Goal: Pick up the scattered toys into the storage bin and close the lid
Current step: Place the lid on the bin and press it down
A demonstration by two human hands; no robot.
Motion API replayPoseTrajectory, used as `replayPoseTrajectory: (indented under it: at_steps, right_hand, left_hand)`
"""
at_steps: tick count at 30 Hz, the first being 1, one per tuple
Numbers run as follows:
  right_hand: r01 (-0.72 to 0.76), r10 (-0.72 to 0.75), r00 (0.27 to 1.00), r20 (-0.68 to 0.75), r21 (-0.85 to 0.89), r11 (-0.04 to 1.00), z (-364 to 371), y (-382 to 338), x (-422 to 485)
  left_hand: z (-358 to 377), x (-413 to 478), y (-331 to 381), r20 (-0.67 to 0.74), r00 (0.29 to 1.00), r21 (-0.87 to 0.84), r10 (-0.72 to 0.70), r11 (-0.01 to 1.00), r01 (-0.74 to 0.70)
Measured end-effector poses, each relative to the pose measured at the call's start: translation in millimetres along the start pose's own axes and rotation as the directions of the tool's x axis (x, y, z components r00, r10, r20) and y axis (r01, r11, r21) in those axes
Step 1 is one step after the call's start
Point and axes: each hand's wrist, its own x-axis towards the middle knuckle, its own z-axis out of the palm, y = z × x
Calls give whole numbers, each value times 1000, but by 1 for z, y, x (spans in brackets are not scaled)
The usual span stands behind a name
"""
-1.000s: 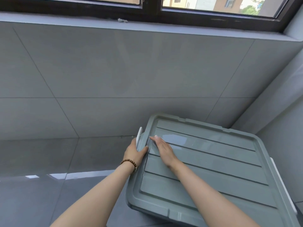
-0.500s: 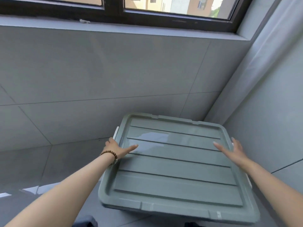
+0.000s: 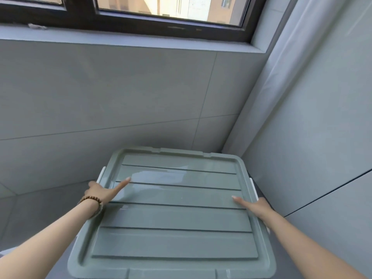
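A grey-green ribbed lid [image 3: 173, 216] lies flat on top of the storage bin and hides the bin's inside. No toys show. My left hand [image 3: 104, 191], with a bead bracelet at the wrist, rests on the lid's left edge by a white latch [image 3: 101, 174], index finger stretched onto the lid. My right hand [image 3: 255, 205] lies on the lid's right edge beside the other white latch [image 3: 254, 188], fingers laid flat on the lid. Neither hand holds anything.
The bin stands in a corner of grey tiled walls [image 3: 120, 97] under a dark-framed window [image 3: 161, 21]. A pale curtain [image 3: 281, 77] hangs at the right. Glossy grey floor [image 3: 40, 214] shows at the left.
My right hand has moved from the lid's left side across to its right edge. My left hand has stayed at the left edge. The view has swung right toward the corner.
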Motion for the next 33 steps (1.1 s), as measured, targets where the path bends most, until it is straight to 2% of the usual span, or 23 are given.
replayPoseTrajectory:
  at_steps: [2,6,10,13,14,22,28,33]
  right_hand:
    - [22,-22,1000,2,18,1000,-16,-4,20]
    - [136,-135,990,-41,16,991,-62,-80,4]
    - [208,-215,972,-94,-84,975,-108,-128,26]
    - [235,-244,966,-83,-107,966,-127,-147,54]
    - [250,-259,963,-79,-113,962,-131,-150,62]
    - [365,-369,929,-28,-96,926,-117,-147,136]
    - [366,-366,930,20,-66,928,-103,-138,170]
    - [402,-407,913,-25,-103,910,-95,-129,179]
  left_hand:
    - [0,-4,10,-4,1000,-87,7,996,-8]
    - [12,-10,40,11,1000,-185,18,983,-15]
    - [41,-16,74,33,999,-191,31,981,-24]
    - [67,-9,94,117,993,-230,20,973,8]
    - [74,-6,102,134,991,-219,19,976,11]
    - [105,23,118,10,1000,-196,-14,980,16]
    - [113,35,120,-20,999,-143,-43,989,40]
    - [112,34,121,-37,999,-123,-40,992,35]
